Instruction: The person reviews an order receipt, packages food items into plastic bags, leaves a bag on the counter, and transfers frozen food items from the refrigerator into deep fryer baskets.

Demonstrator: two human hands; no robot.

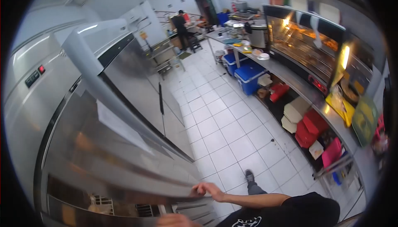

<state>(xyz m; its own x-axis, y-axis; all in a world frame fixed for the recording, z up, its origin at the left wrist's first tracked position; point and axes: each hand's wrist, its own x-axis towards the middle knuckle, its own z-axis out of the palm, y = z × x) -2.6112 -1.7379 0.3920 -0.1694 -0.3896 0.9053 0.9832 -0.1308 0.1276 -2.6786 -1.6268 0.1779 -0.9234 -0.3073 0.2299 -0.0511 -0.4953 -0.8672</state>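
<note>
My right hand [210, 191] reaches out from a black sleeve. Its fingers are curled over the edge of a stainless steel refrigerator door [137, 173], which stands open and is smeared by motion. At the bottom edge is my left hand [177, 220], blurred and partly cut off, so its fingers cannot be made out. It is near the open refrigerator compartment. Inside the compartment a wire rack [108, 204] shows, with a pale bag-like item [98, 207] beside it. Above, an upper steel door [137, 67] also stands out from the cabinet.
On the right runs a steel counter [286, 73] with a lit food display case [304, 40]. Beneath it are a blue cooler [250, 77] and red boxes [309, 129]. White floor tiles [219, 136] stretch between counter and refrigerators. A person [180, 28] stands far back.
</note>
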